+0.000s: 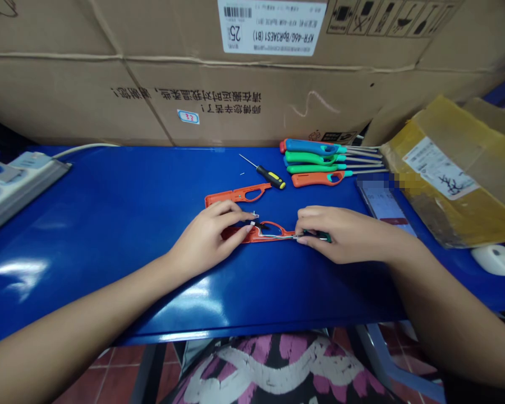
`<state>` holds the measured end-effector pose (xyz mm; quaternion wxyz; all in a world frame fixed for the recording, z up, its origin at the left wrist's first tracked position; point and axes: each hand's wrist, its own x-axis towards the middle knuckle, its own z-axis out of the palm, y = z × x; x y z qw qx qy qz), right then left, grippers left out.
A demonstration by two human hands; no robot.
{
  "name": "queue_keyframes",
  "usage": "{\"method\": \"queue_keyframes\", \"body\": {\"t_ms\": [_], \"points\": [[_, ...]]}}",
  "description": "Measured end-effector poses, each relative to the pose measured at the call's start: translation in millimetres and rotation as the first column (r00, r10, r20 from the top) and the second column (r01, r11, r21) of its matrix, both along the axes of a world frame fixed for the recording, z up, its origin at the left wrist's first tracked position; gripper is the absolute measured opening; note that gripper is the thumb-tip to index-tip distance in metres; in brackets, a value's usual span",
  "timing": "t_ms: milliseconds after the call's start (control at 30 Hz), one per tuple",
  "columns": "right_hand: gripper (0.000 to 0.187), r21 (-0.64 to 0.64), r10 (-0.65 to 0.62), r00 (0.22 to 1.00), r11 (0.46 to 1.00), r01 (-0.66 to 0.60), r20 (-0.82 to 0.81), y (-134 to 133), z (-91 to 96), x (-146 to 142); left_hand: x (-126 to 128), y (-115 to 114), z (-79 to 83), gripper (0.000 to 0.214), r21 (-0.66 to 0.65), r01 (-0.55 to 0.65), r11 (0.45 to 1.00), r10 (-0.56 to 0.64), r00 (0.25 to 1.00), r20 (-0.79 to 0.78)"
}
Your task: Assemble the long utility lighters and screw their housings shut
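My left hand [210, 238] is closed around the left end of an opened orange lighter casing [256, 237] lying on the table. Inside it show a black part and a thin pale wire. By my left thumb and fingertips is a small white piece [253, 224]. My right hand [340, 233] pinches the casing's right end, at a dark green part [320, 234] partly hidden by the fingers. Behind my left hand lies the other orange casing half [238, 194], with its finger loop to the right. Farther back rests a black-and-yellow screwdriver [271, 177].
Several gas lighters [315, 157] with long metal stems lie in a stack at the back. To the right are a phone [382, 205], a yellow-taped package [458, 174] and a white mouse [496, 259]. A power strip [21, 179] stands left; a large carton [151, 101] walls the back.
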<state>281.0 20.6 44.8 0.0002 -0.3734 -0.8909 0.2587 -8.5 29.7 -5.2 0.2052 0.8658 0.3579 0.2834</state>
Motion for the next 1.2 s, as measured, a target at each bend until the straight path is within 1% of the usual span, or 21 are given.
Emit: {"method": "queue_keyframes", "body": {"t_ms": [233, 400, 533, 667, 733, 800, 867, 933, 967, 1000, 1100, 1200], "points": [[0.015, 0.054, -0.044, 0.999, 0.998, 0.043, 0.014, 1.9, -1.7, 1.8, 1.0, 2.5, -2.3, 0.014, 0.026, 0.042, 0.999, -0.043, 0.999, 0.025], [0.013, 0.068, -0.063, 0.998, 0.996, 0.061, 0.027, 4.1, -5.2, 2.0, -0.3, 4.0, -0.8, 0.010, 0.081, 0.065, 0.995, -0.065, 0.998, 0.000], [0.013, 0.081, -0.071, 0.997, 0.994, 0.069, 0.029, 4.5, -5.8, 2.7, -0.4, 3.1, -0.9, 0.011, 0.122, 0.043, 0.992, -0.045, 0.999, 0.015], [0.012, 0.089, -0.052, 0.999, 0.995, 0.051, 0.008, 4.6, -5.3, 2.9, 0.4, 1.6, -0.3, 0.012, 0.134, 0.019, 0.991, -0.025, 0.999, 0.045], [0.011, 0.106, -0.062, 0.997, 0.992, 0.066, -0.039, 3.9, -5.3, 0.4, 0.8, 0.5, 0.5, 0.012, 0.147, 0.011, 0.989, -0.021, 0.998, 0.065], [0.010, 0.133, -0.111, 0.984, 0.983, 0.129, -0.137, 2.2, -6.1, -5.2, 1.4, -0.8, 1.5, 0.011, 0.162, 0.006, 0.987, -0.020, 0.996, 0.088], [0.011, 0.144, -0.168, 0.952, 0.967, 0.209, -0.257, -0.5, -8.5, -13.4, 2.2, -2.2, 2.5, 0.010, 0.178, 0.007, 0.984, -0.028, 0.993, 0.116], [0.014, 0.124, -0.201, 0.925, 0.960, 0.252, -0.323, -3.3, -13.1, -22.3, 3.5, -3.4, 3.3, 0.009, 0.191, 0.018, 0.981, -0.046, 0.989, 0.143], [0.016, 0.111, -0.213, 0.920, 0.959, 0.262, -0.330, -4.4, -16.1, -26.4, 4.2, -4.0, 3.6, 0.009, 0.197, 0.025, 0.980, -0.057, 0.986, 0.157], [0.018, 0.107, -0.222, 0.917, 0.957, 0.270, -0.332, -5.2, -19.5, -29.9, 5.0, -4.5, 4.0, 0.009, 0.201, 0.034, 0.979, -0.069, 0.983, 0.171], [0.020, 0.097, -0.192, 0.909, 0.965, 0.243, -0.371, -5.7, -29.7, -36.9, 7.2, -5.8, 4.8, 0.010, 0.207, 0.058, 0.977, -0.102, 0.972, 0.212], [0.015, 0.110, -0.143, 0.877, 0.970, 0.216, -0.459, -4.2, -35.9, -39.5, 8.7, -6.9, 5.0, 0.011, 0.199, 0.101, 0.975, -0.146, 0.963, 0.226]]}}
